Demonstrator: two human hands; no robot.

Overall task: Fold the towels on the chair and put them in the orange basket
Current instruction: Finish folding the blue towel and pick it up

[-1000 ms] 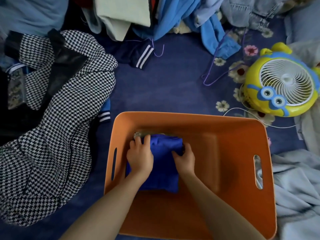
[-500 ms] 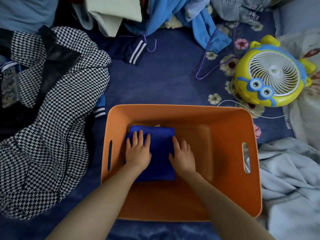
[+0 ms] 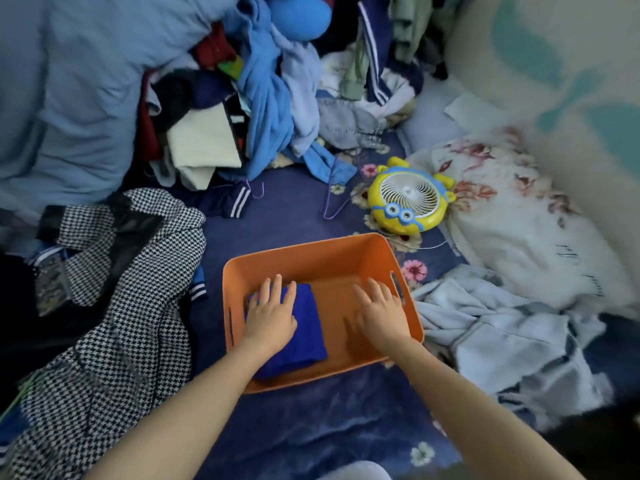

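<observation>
Basket: orange basket (image 3: 304, 245) sits on a navy flowery sheet (image 3: 294, 209), pretty much dead centre, long side facing the person.
Towel: one folded blue towel (image 3: 310, 336) lies flat in the left half of the basket, right up against the left wall.
Left hand: left hand (image 3: 272, 315) is palm-down on top of the towel, fingers straight and a bit spread, pressing rather than gripping.
Right hand: right hand (image 3: 381, 315) is over the bare right half of the basket, fingers apart, holding nothing. It's blurry, so it might be just above the bottom, can't swear to it.
Left of the basket: a big black-and-white houndstooth jacket (image 3: 138, 306) is spread out.
Behind: a messy clothes pile (image 3: 270, 109), mostly blues, with a purple hanger (image 3: 332, 199) lying in front of it.
Back right: a yellow cartoon fan (image 3: 407, 199), near the basket's far corner, next to a white floral pillow (image 3: 512, 216).
Right: a crumpled pale blue garment (image 3: 502, 337) just beside the basket's right wall.
</observation>
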